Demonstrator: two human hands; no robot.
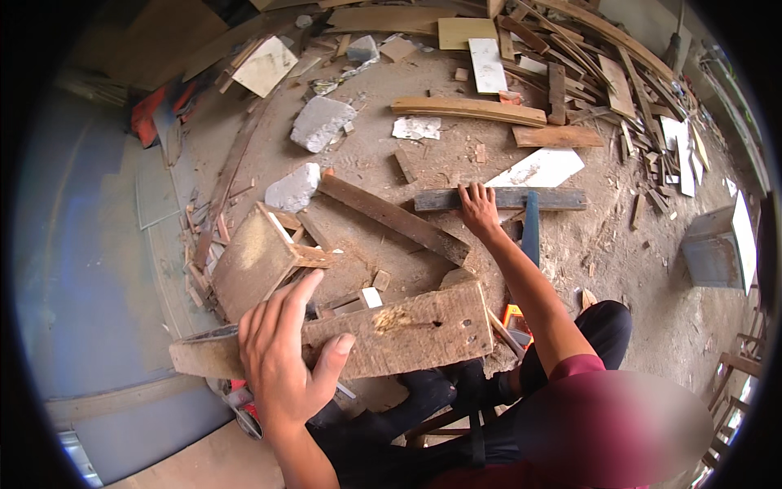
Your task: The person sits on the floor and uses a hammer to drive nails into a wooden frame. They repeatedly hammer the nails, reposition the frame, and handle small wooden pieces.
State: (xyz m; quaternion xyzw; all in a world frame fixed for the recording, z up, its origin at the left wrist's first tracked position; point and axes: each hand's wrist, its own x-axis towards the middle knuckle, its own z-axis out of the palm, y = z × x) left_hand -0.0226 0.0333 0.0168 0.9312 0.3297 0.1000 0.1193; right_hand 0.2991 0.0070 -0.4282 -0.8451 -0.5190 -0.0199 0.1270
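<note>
My left hand [285, 367] is around a thick, rough wooden board [407, 330], raised close in front of me. Its thumb presses on the near face, and its fingers reach up past the top edge. Nail holes and a splintered patch mark the board near its right end. Farther off, my right hand [479, 209] grips a dark, weathered wooden plank [542, 199] on the ground, fingers bent over its far edge. A handsaw with a blue blade [531, 232] leans against that plank, right of the hand; its orange and yellow handle [516, 318] lies near my leg.
A long brown plank [395, 218] slants between my hands. Left of it stand a wooden box-like piece [257, 261] and concrete chunks [324, 122]. Scrap timber [570, 73] is heaped at the far right. A grey box-shaped object [717, 244] stands at the right.
</note>
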